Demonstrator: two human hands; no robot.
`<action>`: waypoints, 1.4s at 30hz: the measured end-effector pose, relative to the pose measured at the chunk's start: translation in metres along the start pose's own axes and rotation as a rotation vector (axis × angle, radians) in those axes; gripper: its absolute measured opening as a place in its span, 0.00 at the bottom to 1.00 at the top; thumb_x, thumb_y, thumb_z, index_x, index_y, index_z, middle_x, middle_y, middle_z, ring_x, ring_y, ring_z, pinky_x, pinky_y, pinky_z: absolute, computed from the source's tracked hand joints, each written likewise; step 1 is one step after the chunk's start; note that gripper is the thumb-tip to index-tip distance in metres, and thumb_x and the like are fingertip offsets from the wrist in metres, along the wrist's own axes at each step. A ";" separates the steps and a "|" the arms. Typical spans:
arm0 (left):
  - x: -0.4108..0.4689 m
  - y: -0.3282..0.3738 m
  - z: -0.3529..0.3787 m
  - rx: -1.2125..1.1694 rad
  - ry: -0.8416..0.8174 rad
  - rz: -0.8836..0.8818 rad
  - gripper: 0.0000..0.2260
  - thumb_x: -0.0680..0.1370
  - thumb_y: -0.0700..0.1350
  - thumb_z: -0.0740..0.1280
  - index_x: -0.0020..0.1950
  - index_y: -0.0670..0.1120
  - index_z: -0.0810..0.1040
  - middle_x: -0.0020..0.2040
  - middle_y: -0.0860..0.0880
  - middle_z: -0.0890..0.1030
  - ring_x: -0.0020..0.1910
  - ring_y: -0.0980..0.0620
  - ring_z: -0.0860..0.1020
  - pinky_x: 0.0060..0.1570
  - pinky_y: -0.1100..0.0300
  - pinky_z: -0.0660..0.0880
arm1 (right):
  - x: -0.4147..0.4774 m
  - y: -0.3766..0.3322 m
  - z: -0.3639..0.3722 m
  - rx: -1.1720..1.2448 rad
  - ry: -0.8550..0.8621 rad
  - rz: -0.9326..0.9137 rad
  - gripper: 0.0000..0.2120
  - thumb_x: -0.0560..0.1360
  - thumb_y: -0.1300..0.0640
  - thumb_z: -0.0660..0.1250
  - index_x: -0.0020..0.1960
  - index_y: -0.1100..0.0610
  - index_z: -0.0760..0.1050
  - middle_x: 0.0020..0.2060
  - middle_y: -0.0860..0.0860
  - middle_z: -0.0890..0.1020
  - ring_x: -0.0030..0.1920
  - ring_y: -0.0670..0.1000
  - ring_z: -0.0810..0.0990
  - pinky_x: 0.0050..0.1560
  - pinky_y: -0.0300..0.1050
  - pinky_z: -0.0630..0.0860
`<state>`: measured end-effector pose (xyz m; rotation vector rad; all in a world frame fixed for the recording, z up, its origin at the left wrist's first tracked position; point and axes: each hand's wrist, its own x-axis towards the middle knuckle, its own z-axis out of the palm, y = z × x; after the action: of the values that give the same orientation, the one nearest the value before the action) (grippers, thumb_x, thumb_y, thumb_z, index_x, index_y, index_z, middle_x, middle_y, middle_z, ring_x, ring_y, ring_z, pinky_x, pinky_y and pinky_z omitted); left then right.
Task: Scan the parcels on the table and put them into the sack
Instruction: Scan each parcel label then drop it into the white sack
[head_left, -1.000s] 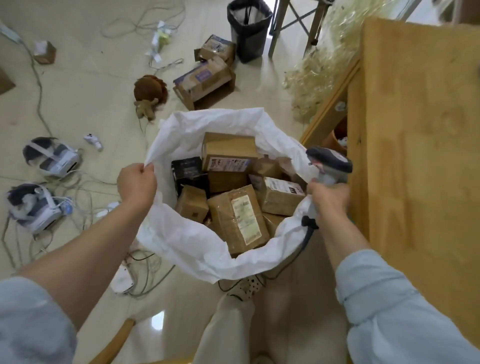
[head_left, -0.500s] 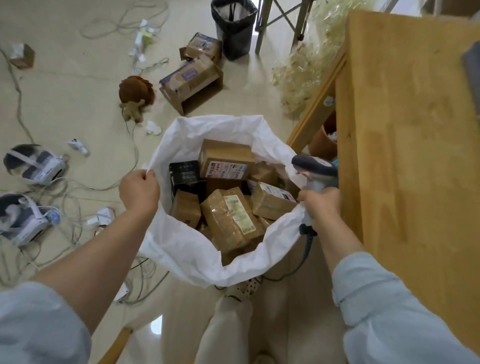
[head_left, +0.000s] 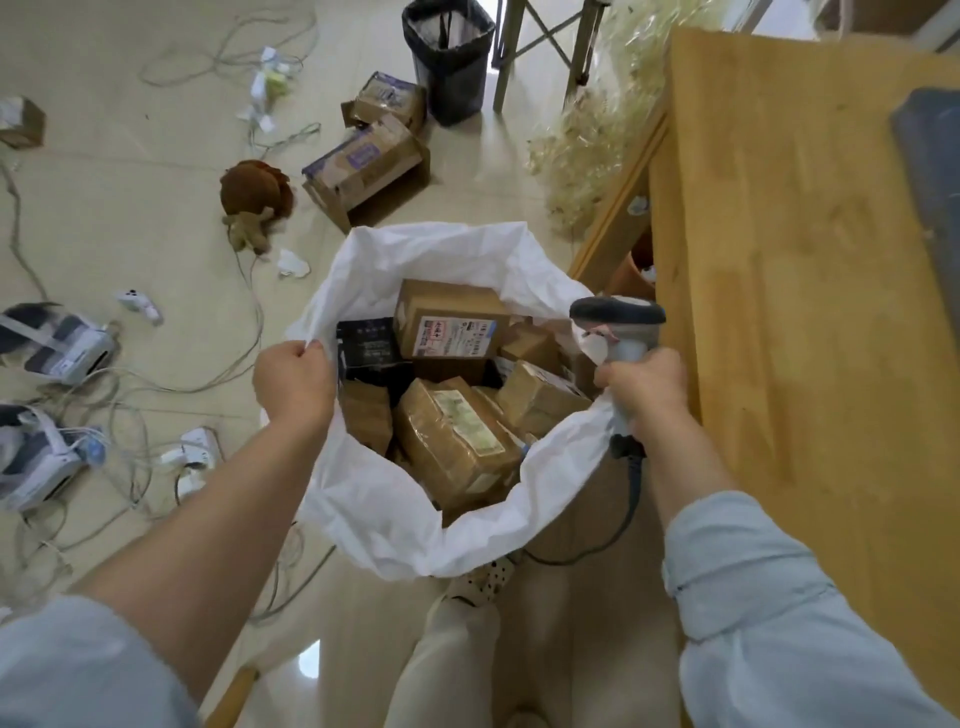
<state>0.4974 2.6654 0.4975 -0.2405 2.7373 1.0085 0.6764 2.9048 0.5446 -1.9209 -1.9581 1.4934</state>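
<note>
Around the white sack (head_left: 395, 514), two open cardboard boxes (head_left: 363, 166) at 12 o'clock, a plush toy (head_left: 254, 195) at 11 and two headsets (head_left: 52, 348) at 9, cut off by the edge, are seen. Six parcels (head_left: 457, 441) are counted inside the sack; others are hidden beneath. Its rim is pinched by the left hand (head_left: 293, 382); the scanner (head_left: 618, 325) is gripped by the right hand (head_left: 647, 387), beside the table (head_left: 779, 364) at 3 o'clock.

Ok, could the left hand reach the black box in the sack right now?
Probably, but only after letting go: the left hand pinches the rim of the sack, right beside the black box, whose top lies uncovered.
</note>
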 end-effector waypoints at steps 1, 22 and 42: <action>-0.005 0.006 0.002 -0.033 0.012 0.005 0.15 0.78 0.40 0.60 0.31 0.40 0.68 0.28 0.44 0.64 0.30 0.47 0.63 0.29 0.57 0.58 | -0.002 -0.005 -0.001 0.006 -0.003 -0.034 0.13 0.73 0.63 0.69 0.51 0.56 0.66 0.45 0.53 0.73 0.50 0.55 0.74 0.55 0.51 0.75; -0.054 0.028 0.018 0.527 -0.228 0.155 0.21 0.77 0.48 0.65 0.69 0.46 0.68 0.68 0.38 0.65 0.68 0.37 0.64 0.66 0.46 0.62 | -0.036 0.047 -0.007 0.027 -0.164 0.098 0.17 0.75 0.55 0.70 0.60 0.61 0.73 0.45 0.56 0.81 0.46 0.53 0.82 0.49 0.47 0.78; -0.436 0.139 -0.002 0.456 -0.538 1.096 0.26 0.81 0.47 0.60 0.78 0.50 0.58 0.73 0.48 0.68 0.73 0.45 0.61 0.70 0.50 0.56 | -0.267 0.179 -0.271 1.093 -0.003 0.083 0.08 0.74 0.60 0.69 0.40 0.62 0.73 0.27 0.55 0.73 0.21 0.50 0.71 0.26 0.42 0.74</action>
<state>0.8863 2.8024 0.6963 1.4783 2.3615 0.4283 1.0409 2.8174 0.7363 -1.4396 -0.6940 1.9436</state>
